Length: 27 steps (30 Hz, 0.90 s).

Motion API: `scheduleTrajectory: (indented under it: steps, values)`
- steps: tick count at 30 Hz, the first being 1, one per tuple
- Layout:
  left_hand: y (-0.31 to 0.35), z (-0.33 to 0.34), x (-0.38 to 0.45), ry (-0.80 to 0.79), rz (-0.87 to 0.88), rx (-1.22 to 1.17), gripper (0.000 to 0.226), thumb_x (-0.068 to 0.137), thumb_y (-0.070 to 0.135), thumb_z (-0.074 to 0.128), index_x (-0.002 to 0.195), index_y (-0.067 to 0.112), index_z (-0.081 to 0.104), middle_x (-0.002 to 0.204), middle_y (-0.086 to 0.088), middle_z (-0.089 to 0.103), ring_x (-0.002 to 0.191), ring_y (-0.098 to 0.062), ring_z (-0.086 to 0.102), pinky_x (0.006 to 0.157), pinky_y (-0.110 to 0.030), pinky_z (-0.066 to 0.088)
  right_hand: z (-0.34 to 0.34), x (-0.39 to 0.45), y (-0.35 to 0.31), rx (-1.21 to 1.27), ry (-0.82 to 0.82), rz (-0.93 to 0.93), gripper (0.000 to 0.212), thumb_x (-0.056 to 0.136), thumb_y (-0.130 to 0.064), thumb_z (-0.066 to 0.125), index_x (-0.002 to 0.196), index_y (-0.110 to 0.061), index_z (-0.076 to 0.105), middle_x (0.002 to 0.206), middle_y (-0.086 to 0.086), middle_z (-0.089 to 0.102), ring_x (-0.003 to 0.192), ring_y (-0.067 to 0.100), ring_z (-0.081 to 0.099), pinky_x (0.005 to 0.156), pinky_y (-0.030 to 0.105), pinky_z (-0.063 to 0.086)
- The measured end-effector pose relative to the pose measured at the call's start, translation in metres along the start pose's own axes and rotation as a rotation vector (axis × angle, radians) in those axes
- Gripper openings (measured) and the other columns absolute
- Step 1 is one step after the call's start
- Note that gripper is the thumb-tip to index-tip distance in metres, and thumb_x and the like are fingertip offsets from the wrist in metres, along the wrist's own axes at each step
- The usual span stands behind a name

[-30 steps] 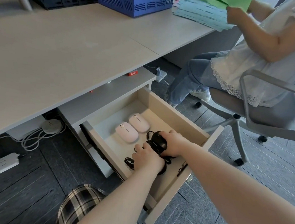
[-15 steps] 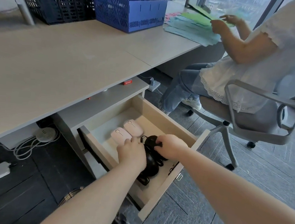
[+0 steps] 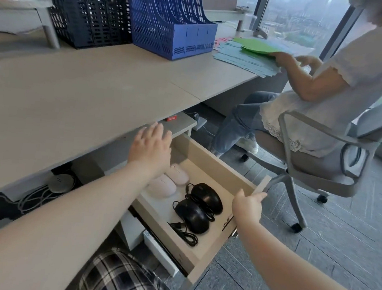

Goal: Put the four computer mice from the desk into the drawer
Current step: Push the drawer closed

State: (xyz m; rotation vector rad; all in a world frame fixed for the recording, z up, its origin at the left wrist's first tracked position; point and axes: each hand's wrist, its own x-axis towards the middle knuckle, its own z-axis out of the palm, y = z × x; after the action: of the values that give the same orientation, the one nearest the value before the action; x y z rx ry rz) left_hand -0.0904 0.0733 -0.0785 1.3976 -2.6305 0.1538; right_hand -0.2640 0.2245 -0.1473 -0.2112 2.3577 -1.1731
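The open wooden drawer (image 3: pixel 215 167) below the desk holds two pink mice (image 3: pixel 162 186) (image 3: pixel 180 177) side by side and two black corded mice (image 3: pixel 207 197) (image 3: pixel 193 215) with their cables coiled beside them. My left hand (image 3: pixel 150 149) hovers open above the drawer's back part, near the desk edge, holding nothing. My right hand (image 3: pixel 247 205) rests on the drawer's front panel near its right corner, fingers curled over the top edge.
A beige desk (image 3: pixel 74 95) carries blue (image 3: pixel 172 25) and black file racks (image 3: pixel 86 13). A person on a grey swivel chair (image 3: pixel 317 165) sits right, handling green paper sheets (image 3: pixel 255 53). Cables and a power strip (image 3: pixel 42 192) lie under the desk.
Both hands have left the black mice, which now lie in the drawer. My left hand rose toward the desk edge; my right hand moved to the drawer's front panel.
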Motion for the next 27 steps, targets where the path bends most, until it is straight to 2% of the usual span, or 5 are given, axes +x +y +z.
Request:
scheduleTrajectory:
  steps: [4,8,11,16,27]
  values:
    - [-0.032,-0.008,0.015,0.03,-0.085,-0.028,0.055,0.097,0.032,0.036,0.146,0.012,0.022,0.159,-0.013,0.014,0.147,-0.025,0.005,0.118,-0.044,0.012,0.007,0.005,-0.014,0.008,0.028,0.031,0.052,0.102,-0.027,0.033,0.141,0.006,0.027,0.137,0.028,0.047,0.121,0.041,0.051,0.098,0.044,0.043]
    - [-0.055,-0.009,0.031,-0.002,-0.185,-0.059,0.058,0.098,0.036,0.03,0.148,0.009,0.018,0.159,-0.013,0.011,0.148,-0.024,0.003,0.12,-0.043,0.006,0.026,0.006,-0.028,-0.04,-0.007,-0.016,0.047,0.103,-0.019,0.029,0.141,0.009,0.027,0.134,0.029,0.05,0.12,0.041,0.052,0.096,0.042,0.043]
    - [-0.067,-0.007,0.041,-0.067,-0.216,-0.087,0.064,0.097,0.045,0.024,0.148,0.008,0.017,0.159,-0.012,0.012,0.148,-0.023,0.004,0.12,-0.042,0.006,0.045,0.007,-0.037,-0.036,-0.03,-0.052,0.041,0.103,-0.017,0.027,0.134,0.008,0.036,0.13,0.029,0.053,0.116,0.04,0.054,0.089,0.039,0.044]
    - [-0.082,-0.008,0.064,-0.179,-0.195,-0.197,0.062,0.097,0.048,0.014,0.149,0.014,0.018,0.161,-0.004,0.01,0.148,-0.017,0.006,0.12,-0.039,0.004,0.078,0.008,-0.053,0.05,-0.075,-0.062,0.048,0.104,-0.026,0.025,0.146,-0.004,0.03,0.149,0.016,0.04,0.136,0.035,0.039,0.11,0.042,0.033]
    - [-0.104,-0.002,0.086,-0.195,-0.136,-0.214,0.056,0.098,0.042,0.019,0.149,0.02,0.015,0.161,0.004,0.006,0.147,-0.01,0.002,0.12,-0.037,0.002,0.132,0.011,-0.071,0.233,-0.145,-0.062,0.049,0.102,-0.036,0.025,0.144,-0.015,0.039,0.149,0.007,0.043,0.137,0.029,0.04,0.112,0.041,0.03]
